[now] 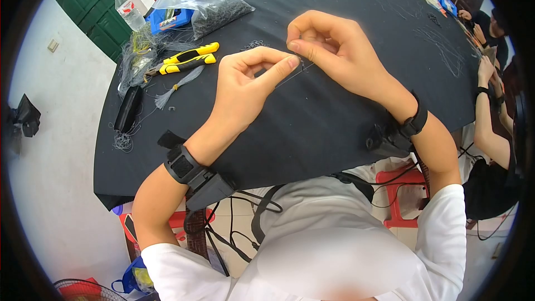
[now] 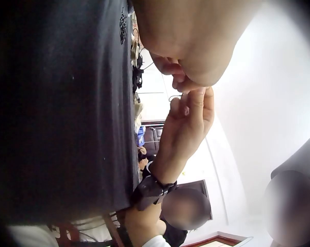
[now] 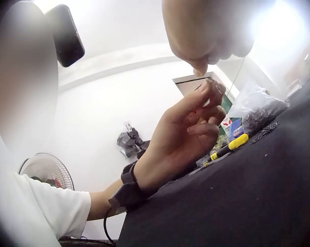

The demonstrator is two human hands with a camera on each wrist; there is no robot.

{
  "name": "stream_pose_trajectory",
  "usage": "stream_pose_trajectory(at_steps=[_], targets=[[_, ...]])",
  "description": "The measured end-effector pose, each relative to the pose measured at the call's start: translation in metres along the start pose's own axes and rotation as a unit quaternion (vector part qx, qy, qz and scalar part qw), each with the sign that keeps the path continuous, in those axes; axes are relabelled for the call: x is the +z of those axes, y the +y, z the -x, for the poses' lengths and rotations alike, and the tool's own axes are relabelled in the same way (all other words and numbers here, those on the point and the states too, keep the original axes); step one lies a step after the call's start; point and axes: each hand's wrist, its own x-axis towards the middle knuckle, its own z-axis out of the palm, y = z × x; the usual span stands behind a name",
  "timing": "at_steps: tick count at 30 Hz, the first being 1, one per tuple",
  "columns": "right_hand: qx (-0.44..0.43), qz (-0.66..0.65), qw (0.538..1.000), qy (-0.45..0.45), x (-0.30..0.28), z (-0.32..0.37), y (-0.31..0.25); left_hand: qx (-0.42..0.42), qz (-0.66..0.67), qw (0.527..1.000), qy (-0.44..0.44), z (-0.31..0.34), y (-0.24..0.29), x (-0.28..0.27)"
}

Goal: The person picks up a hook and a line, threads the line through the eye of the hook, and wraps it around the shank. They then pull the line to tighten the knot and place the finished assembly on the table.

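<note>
Both hands are raised over the black-covered table (image 1: 312,134). The left hand (image 1: 245,81) pinches a thin dark thread (image 1: 287,79) between thumb and forefinger. Close beside it, the right hand (image 1: 340,50) has its thumb and forefinger tips together at the thread's small dark piece or just above; its exact hold is too small to tell. In the left wrist view the right hand (image 2: 183,134) meets the left hand (image 2: 191,36) at the fingertips. The right wrist view shows the left hand (image 3: 180,134) just below the right hand (image 3: 206,31).
Yellow-black pliers (image 1: 186,66) and a yellow cutter (image 1: 192,54) lie at the left, near a tied thread bundle (image 1: 177,86), a black case (image 1: 129,109) and tangled threads. Behind them are a plastic bag (image 1: 214,11) of dark pieces and a bottle (image 1: 129,11). Other people sit at the right.
</note>
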Motion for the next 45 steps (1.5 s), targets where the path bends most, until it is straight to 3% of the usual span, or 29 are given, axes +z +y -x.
stream_pose_trajectory(at_steps=[8, 13, 18, 24, 30, 36, 39, 42, 45], targets=[[0.062, -0.003, 0.998, 0.024, -0.003, -0.001, 0.013, -0.008, 0.006, 1.000, 0.023, 0.001, 0.000, -0.001], [0.173, -0.091, 0.981, 0.004, 0.000, 0.002, 0.007, 0.006, 0.033, 0.999, 0.034, -0.001, -0.001, -0.003], [0.289, -0.211, 0.932, -0.057, 0.000, 0.005, 0.009, 0.030, 0.039, 0.998, 0.046, -0.002, -0.003, -0.005], [0.342, -0.350, 0.866, -0.105, 0.004, 0.008, 0.012, 0.065, -0.025, 0.995, 0.076, -0.004, -0.003, -0.005], [0.337, -0.359, 0.862, -0.124, 0.006, 0.010, 0.011, 0.042, -0.040, 0.996, 0.073, -0.005, -0.001, -0.006], [0.250, -0.258, 0.930, -0.070, 0.011, 0.012, 0.012, 0.050, -0.055, 0.992, 0.097, -0.008, -0.002, -0.011], [0.159, -0.111, 0.981, 0.011, 0.009, 0.010, 0.012, 0.062, -0.064, 0.990, 0.113, -0.009, 0.001, -0.014], [0.148, -0.104, 0.983, 0.025, 0.008, 0.008, 0.013, 0.047, -0.061, 0.991, 0.110, -0.010, 0.002, -0.015], [0.156, -0.114, 0.981, -0.020, 0.011, 0.007, 0.011, 0.050, -0.056, 0.992, 0.098, -0.010, 0.000, -0.014]])
